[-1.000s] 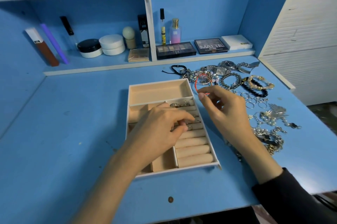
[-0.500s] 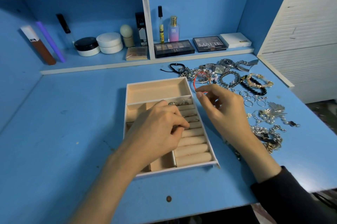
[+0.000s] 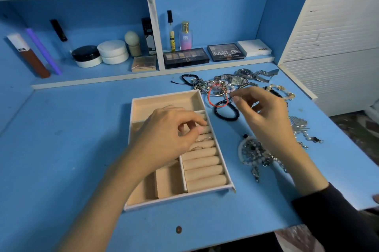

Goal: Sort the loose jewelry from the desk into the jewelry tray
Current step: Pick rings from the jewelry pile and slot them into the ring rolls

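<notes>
The beige jewelry tray [image 3: 164,98] lies mid-desk, with ring rolls [image 3: 205,171] along its right side and a few rings [image 3: 203,139] tucked between them. My left hand [image 3: 168,136] hovers over the upper rolls, fingers curled, thumb and forefinger pinched together as if on a small ring. My right hand [image 3: 264,116] is just right of the tray and pinches the end of a red cord bracelet [image 3: 209,97]. A black bead bracelet [image 3: 226,112] lies under it. The loose jewelry pile, with watches [image 3: 238,80], spreads behind and beside this hand.
A beaded necklace tangle [image 3: 253,154] and a silver leaf piece [image 3: 299,125] lie near my right forearm. Makeup palettes [image 3: 185,57], jars [image 3: 112,51] and bottles [image 3: 185,36] stand on the low back shelf. A white slatted cabinet [image 3: 338,46] bounds the desk's right edge.
My right hand has shifted right and away from the tray's rim, with the red cord at its fingertips. The black bead bracelet and the necklace tangle now show. My left hand stays on the rolls.
</notes>
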`<state>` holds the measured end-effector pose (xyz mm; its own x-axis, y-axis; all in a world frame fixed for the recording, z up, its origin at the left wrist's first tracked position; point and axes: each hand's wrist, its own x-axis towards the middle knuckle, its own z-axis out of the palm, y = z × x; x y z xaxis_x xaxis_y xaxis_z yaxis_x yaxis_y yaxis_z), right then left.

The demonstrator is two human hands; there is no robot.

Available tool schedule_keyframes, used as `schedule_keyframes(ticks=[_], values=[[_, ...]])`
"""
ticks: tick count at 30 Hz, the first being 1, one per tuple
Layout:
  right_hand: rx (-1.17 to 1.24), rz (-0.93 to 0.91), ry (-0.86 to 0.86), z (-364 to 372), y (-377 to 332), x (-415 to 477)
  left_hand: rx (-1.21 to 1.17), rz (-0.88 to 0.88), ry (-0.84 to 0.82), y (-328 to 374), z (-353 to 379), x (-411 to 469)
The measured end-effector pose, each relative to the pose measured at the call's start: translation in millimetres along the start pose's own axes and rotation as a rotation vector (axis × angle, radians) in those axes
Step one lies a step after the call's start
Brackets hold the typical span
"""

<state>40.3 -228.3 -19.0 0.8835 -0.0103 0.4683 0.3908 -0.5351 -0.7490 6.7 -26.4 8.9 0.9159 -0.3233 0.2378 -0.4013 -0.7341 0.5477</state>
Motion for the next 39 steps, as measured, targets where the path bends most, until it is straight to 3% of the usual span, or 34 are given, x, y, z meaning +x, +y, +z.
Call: schedule_keyframes(ticks=[9,19,32,39], values=[[-0.31,0.128,-0.033,-56.8,54.7,26.3,0.063,0.115,-0.119,32.2,36.5,65.8],[-0.265,0.157,0.042,-61.0,65.0,20.8,0.272,0.207,-0.286,44.0,84.8,128.2],[-0.258,0.131,0.034,-56.7,66.7,19.9,0.101,0.097,-0.244,43.7,93.4,138.5],[-0.482,0.074,-0.058,-53.1,69.1,19.1,-0.019,0.034,-0.116,35.6,87.6,119.6]])
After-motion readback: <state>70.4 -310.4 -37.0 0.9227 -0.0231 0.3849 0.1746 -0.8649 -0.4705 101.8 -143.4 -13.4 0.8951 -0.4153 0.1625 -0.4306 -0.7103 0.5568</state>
